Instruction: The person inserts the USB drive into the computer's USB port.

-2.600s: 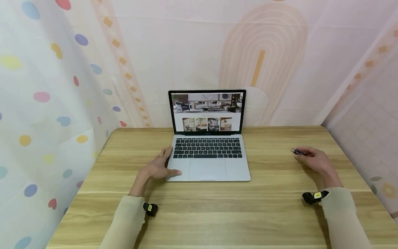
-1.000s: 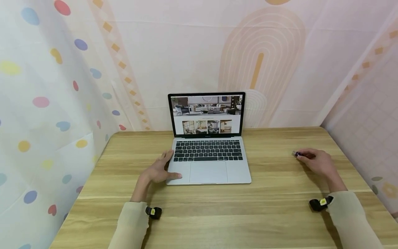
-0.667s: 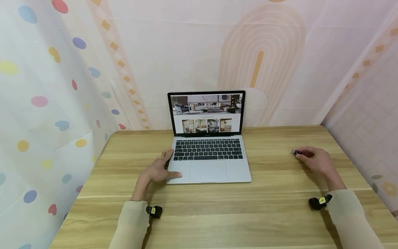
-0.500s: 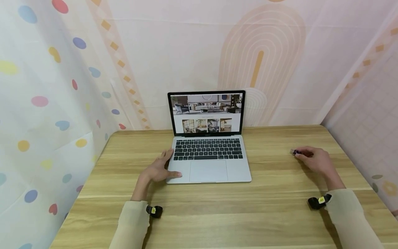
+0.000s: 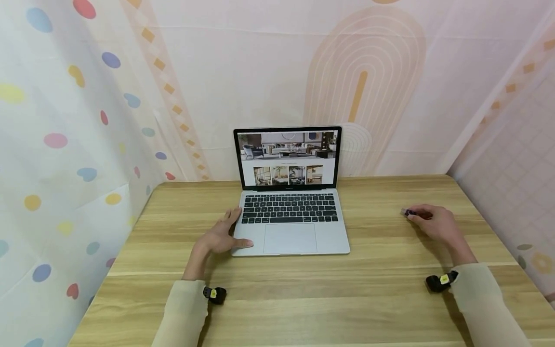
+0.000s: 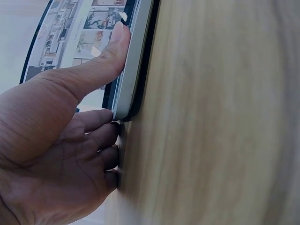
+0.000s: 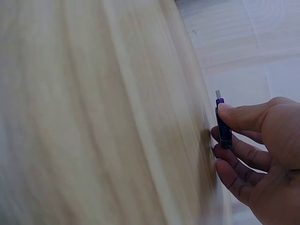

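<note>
A silver laptop stands unfolded on the wooden table, a web page with furniture pictures on its screen. At its left edge rests my left hand, thumb laid over the palm rest and fingers against the side and the table. In the left wrist view, the hand touches the laptop's edge. Off to the right, my right hand pinches a small USB flash drive between thumb and fingers. The right wrist view shows its dark and purple body, metal plug pointing away from the palm.
The wooden table reaches back to a patterned curtain close behind the laptop screen. More curtain hangs along the left and right sides. Black wrist cameras are worn at both sleeves.
My right hand has shifted slightly left with the flash drive, its plug now showing more toward the laptop. The left hand and the laptop stay in place.
</note>
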Motion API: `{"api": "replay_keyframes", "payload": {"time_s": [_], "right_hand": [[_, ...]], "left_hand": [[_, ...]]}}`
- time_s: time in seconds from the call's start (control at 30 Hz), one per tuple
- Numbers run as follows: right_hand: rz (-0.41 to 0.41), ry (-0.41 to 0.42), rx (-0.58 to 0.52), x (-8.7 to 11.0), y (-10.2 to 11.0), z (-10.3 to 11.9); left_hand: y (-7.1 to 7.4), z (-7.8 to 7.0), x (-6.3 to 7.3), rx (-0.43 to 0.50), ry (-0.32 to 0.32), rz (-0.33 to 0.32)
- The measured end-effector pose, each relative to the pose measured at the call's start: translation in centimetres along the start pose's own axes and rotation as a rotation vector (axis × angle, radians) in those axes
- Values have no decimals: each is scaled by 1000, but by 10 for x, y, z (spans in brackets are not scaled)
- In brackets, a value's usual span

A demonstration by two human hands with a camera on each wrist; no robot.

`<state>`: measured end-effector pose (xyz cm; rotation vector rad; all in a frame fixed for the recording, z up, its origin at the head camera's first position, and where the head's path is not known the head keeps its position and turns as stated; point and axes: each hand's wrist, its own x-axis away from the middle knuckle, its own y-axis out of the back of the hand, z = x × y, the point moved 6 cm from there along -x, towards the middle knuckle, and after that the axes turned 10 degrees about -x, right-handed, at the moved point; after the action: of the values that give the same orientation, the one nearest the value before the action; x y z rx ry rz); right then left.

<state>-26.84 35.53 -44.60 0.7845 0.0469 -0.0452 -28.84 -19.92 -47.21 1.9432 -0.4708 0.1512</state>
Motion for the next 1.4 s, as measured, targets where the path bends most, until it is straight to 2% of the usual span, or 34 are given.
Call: {"api": "replay_keyframes", "payload": {"time_s": [1.4], "right_hand": [[56,18,-6,-8,-19,14]], "left_hand": [[0,0,1,3,-5,-4]]}}
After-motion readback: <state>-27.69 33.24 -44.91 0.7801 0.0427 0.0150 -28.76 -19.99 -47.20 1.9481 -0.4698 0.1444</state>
